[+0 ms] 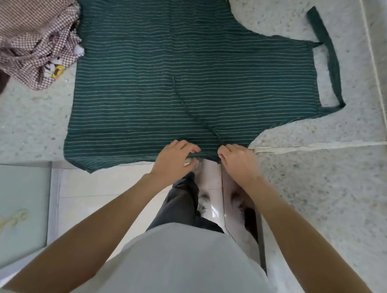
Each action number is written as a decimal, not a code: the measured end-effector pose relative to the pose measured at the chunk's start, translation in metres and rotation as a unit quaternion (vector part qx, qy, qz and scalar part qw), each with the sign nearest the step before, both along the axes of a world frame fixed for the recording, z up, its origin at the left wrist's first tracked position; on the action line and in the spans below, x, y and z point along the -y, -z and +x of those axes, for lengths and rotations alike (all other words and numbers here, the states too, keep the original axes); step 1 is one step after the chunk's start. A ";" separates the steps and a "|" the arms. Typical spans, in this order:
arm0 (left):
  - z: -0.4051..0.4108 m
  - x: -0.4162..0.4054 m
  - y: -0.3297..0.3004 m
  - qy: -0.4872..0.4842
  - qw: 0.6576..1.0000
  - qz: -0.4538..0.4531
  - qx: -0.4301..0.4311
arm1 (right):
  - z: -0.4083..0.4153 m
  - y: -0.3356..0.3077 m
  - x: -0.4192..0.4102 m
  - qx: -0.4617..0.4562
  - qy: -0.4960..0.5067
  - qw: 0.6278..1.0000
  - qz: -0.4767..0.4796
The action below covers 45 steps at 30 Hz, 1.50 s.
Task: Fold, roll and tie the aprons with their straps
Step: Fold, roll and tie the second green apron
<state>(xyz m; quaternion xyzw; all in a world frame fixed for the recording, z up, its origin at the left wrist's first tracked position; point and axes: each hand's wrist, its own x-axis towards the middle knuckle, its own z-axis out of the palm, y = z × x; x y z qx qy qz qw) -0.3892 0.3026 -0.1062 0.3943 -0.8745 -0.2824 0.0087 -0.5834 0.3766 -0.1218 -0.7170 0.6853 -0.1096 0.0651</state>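
Note:
A dark green apron with thin pale stripes (173,65) lies spread flat on the speckled stone counter (305,185), its neck loop (331,63) to the right. One thin waist strap (192,111) runs diagonally across the cloth toward the near edge. My left hand (173,161) and my right hand (237,162) both grip the apron's near edge, fingers curled over the hem where the strap meets it. The near left corner of the apron hangs slightly over the counter's front edge.
A crumpled heap of red-and-white checked aprons (28,31) sits at the counter's left, touching the green one. A pale glass cabinet door (2,207) stands below left. White floor tiles and my legs show beneath the counter edge.

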 end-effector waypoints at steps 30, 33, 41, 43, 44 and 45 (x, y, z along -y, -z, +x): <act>0.016 0.002 -0.037 -0.080 0.995 0.046 0.029 | -0.001 -0.080 0.061 0.147 -0.084 0.980 0.107; 0.059 -0.001 -0.030 -0.106 0.991 0.044 0.073 | -0.021 -0.088 0.058 0.161 -0.028 0.985 0.058; 0.143 0.012 -0.051 -0.146 0.985 0.059 0.068 | -0.048 -0.099 0.027 0.313 -0.016 0.905 0.287; 0.143 0.020 -0.062 -0.113 0.988 0.068 0.076 | -0.049 -0.105 0.024 0.298 -0.052 0.869 0.392; 0.142 0.026 -0.067 -0.106 0.989 0.065 0.080 | -0.051 -0.108 0.027 0.287 -0.056 0.863 0.411; 0.140 0.033 -0.071 -0.105 0.990 0.058 0.080 | -0.054 -0.108 0.030 0.288 -0.047 0.867 0.403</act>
